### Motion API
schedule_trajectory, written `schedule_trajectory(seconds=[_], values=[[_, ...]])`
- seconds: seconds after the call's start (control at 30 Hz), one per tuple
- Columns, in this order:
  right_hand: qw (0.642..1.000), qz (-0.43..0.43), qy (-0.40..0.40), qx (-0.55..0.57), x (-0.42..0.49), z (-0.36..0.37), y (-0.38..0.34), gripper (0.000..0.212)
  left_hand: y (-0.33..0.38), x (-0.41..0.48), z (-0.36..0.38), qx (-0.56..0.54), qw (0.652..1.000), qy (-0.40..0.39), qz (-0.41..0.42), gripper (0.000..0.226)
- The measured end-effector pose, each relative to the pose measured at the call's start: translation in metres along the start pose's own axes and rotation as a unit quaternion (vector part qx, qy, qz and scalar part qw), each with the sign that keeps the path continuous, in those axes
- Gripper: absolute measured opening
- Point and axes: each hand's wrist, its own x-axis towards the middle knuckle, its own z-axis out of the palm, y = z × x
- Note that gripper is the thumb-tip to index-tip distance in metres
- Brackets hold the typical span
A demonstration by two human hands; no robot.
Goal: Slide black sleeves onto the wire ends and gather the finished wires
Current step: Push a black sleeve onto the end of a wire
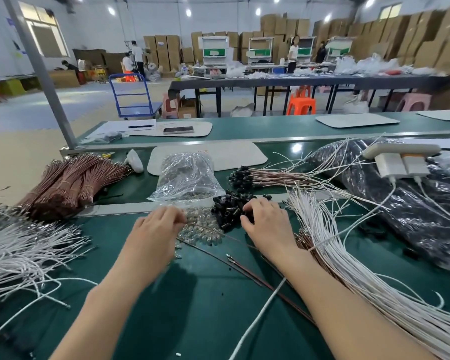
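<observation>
Where the black sleeves lie in a loose heap at the middle of the frame, the right hand rests on their right edge with curled fingers. The fingertips are hidden among the sleeves, so I cannot tell if they hold one. Just left of the heap, the left hand pinches the end of a thin brown wire, which runs down and to the right toward the right wrist. Between both hands is a pile of small clear bulbs. Above the heap, the finished wires lie together, their sleeved ends pointing left. A clear plastic bag sits left of them. White wires spread at the lower right and tied brown bundles lie at the left, all on the green table.
</observation>
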Motion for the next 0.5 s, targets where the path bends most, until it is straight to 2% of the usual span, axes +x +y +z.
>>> schedule_trajectory(seconds=[0.07,0.13,0.27,0.37,0.5], values=[[0.993,0.017,0.058,0.104,-0.005,-0.005,-0.001,0.019,0.001,-0.012,0.011,-0.068,0.995,0.052,-0.056,0.008],[0.984,0.028,0.084,0.155,-0.01,-0.008,0.0,0.01,0.002,-0.023,0.023,-0.12,0.984,0.085,-0.095,0.01],[0.988,0.038,0.056,0.137,-0.023,-0.006,0.008,0.01,-0.001,-0.034,0.034,-0.164,0.973,0.109,-0.119,0.021],[0.993,0.045,0.044,0.1,-0.03,-0.001,0.014,0.017,0.0,-0.037,0.034,-0.169,0.972,0.111,-0.116,0.025],[0.989,0.023,0.085,0.116,-0.032,-0.001,0.012,0.025,-0.002,-0.037,0.036,-0.162,0.974,0.107,-0.113,0.018]])
